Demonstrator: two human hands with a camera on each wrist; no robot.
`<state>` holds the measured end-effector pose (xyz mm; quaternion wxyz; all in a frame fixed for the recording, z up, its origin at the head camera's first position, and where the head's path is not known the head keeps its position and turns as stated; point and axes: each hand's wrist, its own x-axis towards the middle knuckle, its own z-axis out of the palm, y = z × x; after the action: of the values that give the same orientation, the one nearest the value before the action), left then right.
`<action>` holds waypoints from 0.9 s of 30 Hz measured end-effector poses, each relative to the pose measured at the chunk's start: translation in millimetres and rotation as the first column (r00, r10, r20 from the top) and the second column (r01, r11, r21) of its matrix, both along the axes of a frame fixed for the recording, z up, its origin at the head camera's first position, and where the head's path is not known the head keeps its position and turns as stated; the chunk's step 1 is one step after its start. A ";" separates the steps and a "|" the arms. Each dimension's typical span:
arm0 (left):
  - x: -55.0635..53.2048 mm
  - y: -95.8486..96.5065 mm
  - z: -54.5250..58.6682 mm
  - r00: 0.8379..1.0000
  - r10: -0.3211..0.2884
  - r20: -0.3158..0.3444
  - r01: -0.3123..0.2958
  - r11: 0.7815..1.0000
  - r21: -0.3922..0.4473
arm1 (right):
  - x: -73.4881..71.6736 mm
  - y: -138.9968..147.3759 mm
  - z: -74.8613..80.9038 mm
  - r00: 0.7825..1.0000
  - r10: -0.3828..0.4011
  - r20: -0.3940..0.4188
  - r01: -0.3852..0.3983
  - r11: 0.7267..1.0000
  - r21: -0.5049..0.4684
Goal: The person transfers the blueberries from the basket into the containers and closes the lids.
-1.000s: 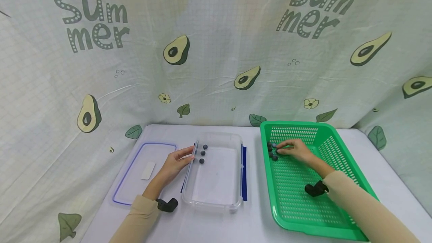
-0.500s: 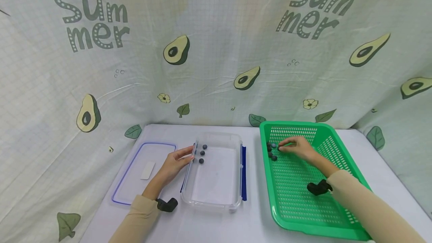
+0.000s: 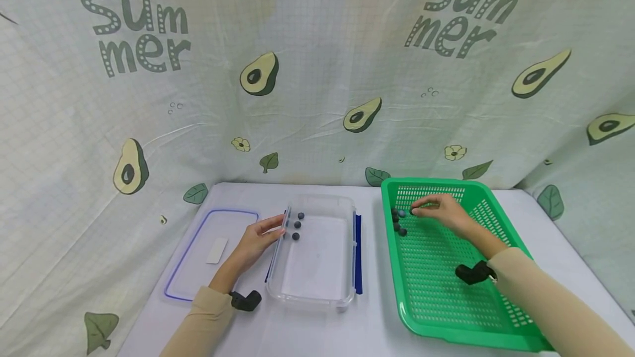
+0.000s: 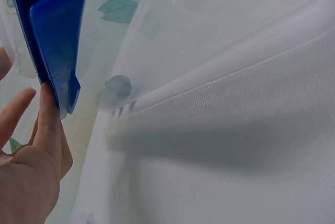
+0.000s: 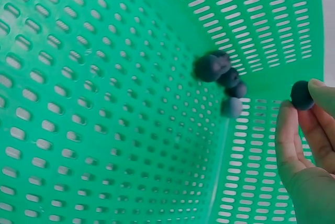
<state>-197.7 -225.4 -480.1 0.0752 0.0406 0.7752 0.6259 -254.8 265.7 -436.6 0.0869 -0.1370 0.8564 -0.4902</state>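
Note:
A blueberry [image 5: 302, 95] sits pinched between the thumb and fingertips of my right hand [image 3: 444, 215], held above the floor of the green basket [image 3: 446, 296]. Several more blueberries [image 5: 210, 68] lie bunched along the basket's left wall. My left hand [image 3: 258, 241] is at the left side of the clear plastic container [image 3: 319, 269], its extended fingers touching that side. In the left wrist view a fingertip meets the blue side clip [image 4: 57, 30]. Three blueberries [image 3: 297, 225] stand in a rough line inside the container, close to its left wall.
A clear lid [image 3: 190, 258] with a blue seal lies left of the container, a small white rectangle [image 3: 217, 250] on it. Another blue clip [image 3: 358, 255] hangs out on the container's right side. Behind the table rises a printed curtain [image 3: 307, 98].
My right hand has moved up and slightly right, bringing one blueberry away from the bunch in the basket. The left hand and the container have stayed in place.

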 end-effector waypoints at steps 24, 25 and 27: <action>-0.5 1.2 0.6 1.000 0.015 -0.005 -0.015 1.000 0.025 | 0.5 -8.5 42.7 1.000 -0.006 0.001 0.006 0.997 -0.078; -0.2 1.0 0.6 1.000 0.018 -0.002 -0.018 1.000 0.026 | 0.7 -9.7 44.5 1.000 -0.002 -0.001 0.001 0.997 -0.083; 0.1 0.5 0.0 1.000 0.011 -0.012 -0.011 1.000 0.020 | 1.3 -12.6 48.0 1.000 0.008 -0.008 -0.009 0.996 -0.087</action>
<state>-197.6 -224.8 -480.1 0.0667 0.0410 0.7696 0.6337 -253.5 253.1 -388.6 0.0797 -0.1462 0.8338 -0.5263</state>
